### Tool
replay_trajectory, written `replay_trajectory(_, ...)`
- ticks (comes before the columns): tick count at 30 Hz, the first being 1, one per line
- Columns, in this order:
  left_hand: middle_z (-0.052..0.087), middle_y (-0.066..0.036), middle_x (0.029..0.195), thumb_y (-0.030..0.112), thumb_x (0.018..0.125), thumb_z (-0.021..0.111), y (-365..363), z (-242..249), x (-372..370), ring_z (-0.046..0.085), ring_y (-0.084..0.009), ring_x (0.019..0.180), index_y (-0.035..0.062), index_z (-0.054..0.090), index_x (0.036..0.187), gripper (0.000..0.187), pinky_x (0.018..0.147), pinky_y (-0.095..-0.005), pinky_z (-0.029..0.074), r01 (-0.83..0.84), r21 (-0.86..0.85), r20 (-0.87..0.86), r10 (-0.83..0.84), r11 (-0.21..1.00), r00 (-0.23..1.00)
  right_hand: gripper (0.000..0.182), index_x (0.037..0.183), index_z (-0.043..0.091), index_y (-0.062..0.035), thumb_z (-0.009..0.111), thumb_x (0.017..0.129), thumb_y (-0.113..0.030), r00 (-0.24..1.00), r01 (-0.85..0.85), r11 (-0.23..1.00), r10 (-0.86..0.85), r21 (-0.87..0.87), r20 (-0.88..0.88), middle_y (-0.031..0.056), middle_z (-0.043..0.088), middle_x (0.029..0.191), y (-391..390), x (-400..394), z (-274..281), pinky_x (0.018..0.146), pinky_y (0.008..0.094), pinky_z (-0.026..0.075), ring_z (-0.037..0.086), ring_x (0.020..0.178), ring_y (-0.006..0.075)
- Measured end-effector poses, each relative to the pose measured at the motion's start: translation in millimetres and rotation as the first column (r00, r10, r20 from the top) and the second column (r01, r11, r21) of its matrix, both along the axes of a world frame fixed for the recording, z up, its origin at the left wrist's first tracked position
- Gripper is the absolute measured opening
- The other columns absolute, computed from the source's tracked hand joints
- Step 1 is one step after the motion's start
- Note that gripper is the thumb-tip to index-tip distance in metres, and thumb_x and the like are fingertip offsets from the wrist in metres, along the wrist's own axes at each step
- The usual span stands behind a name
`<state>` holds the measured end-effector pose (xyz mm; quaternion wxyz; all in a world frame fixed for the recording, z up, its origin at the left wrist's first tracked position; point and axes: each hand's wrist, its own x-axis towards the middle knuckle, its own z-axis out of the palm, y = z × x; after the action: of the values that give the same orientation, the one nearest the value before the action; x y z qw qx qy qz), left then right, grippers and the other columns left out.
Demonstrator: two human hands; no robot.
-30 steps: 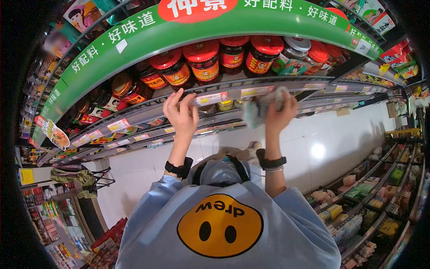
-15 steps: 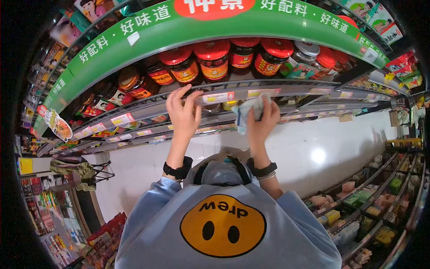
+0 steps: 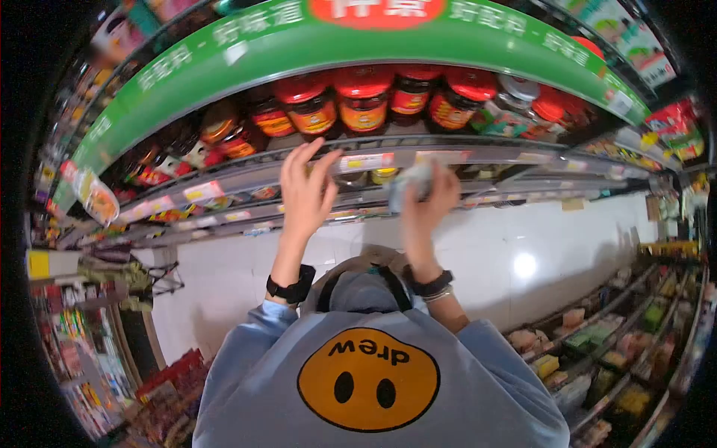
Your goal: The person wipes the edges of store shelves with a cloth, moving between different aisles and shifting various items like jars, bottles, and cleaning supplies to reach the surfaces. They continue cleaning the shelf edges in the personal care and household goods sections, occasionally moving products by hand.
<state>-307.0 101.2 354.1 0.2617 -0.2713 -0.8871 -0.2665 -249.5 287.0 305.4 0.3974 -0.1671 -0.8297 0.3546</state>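
Observation:
My right hand [image 3: 432, 198] is closed around a crumpled pale cloth [image 3: 407, 187], blurred by motion, in front of the shelf's price strip. My left hand [image 3: 306, 190] has its fingers apart, and the fingertips touch the wire rim of the shelf edge [image 3: 508, 142]. Just behind that rim stand jars with red lids; one jar [image 3: 363, 104] has an orange label. A price tag [image 3: 366, 161] sits right beside my left fingers. Both wrists wear black bands.
A green curved sign [image 3: 246, 71] overhangs the jars. Lower shelf tiers run below the strip. Pale tiled floor [image 3: 493, 261] lies under my arms. Goods bins [image 3: 597, 336] stand at the lower right, and a folding frame with camouflage fabric [image 3: 123, 280] at the left.
My right hand has moved slightly left along the price strip with the cloth. The left hand stays at the shelf rim. The whole view has shifted slightly.

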Motion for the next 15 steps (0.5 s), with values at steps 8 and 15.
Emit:
replay_trajectory(8,0.051,-0.015,0.123,0.019,0.082,0.053,13,-15,-6,0.044,-0.0325,0.112,0.0082,0.061,0.109,0.030,0.095,-0.0439,0.031,-0.043,0.007,-0.232,0.043,0.999,0.972,0.019,0.077,0.064,-0.0008,0.058,0.070,-0.017,0.602,-0.791,0.606,0.750,0.081,0.275,0.0197,0.057,0.096,-101,-1,-51,0.080,0.0446,0.045,0.053,0.091,0.0372)
replay_trajectory(15,0.050,-0.014,0.118,0.009,0.086,0.048,5,-6,-10,0.045,-0.0295,0.107,0.0030,0.061,0.105,0.024,0.086,-0.0431,0.039,-0.046,-0.044,-0.221,0.036,0.998,0.975,0.035,0.101,0.056,-0.0065,0.059,0.068,-0.015,0.536,-0.696,0.675,0.716,-0.245,0.447,0.0168,0.053,0.101,-45,65,-101,0.080,0.0455,0.045,0.052,0.094,0.0363)
